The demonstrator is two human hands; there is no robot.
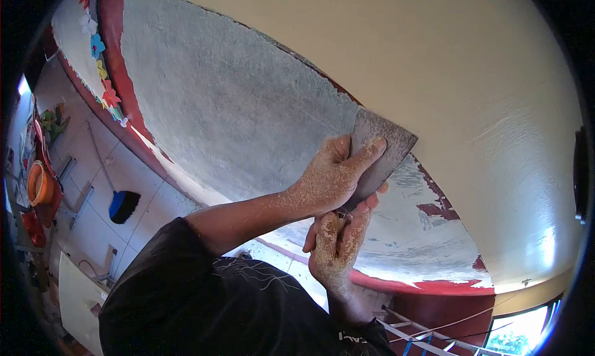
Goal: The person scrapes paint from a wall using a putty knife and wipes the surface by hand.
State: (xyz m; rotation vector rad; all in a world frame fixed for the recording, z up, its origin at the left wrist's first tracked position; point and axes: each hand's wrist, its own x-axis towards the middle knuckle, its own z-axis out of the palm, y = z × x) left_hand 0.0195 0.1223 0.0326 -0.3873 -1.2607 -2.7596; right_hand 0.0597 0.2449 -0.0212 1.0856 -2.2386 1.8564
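Observation:
A wide, flat metal scraper point(387, 133) lies tilted against the wall, its upper edge at the border between the grey patch point(229, 89) and the cream paint point(434, 52). My left hand point(328, 176) grips the scraper's blade, thumb pressed along its face. Below it, my right hand point(339, 247) is closed around the scraper's lower end; the handle is mostly hidden by the fingers. Pale, crumbly dust coats both hands. Ragged remnants of dark red paint point(437, 210) show on the wall to the right of the blade.
A blue-black broom point(124, 206) lies on the tiled floor point(93, 164) at left, near an orange basin point(40, 184). Paper flowers point(110, 94) hang along the upper-left edge. A metal ladder point(427, 337) stands lower right, beside a window point(520, 334).

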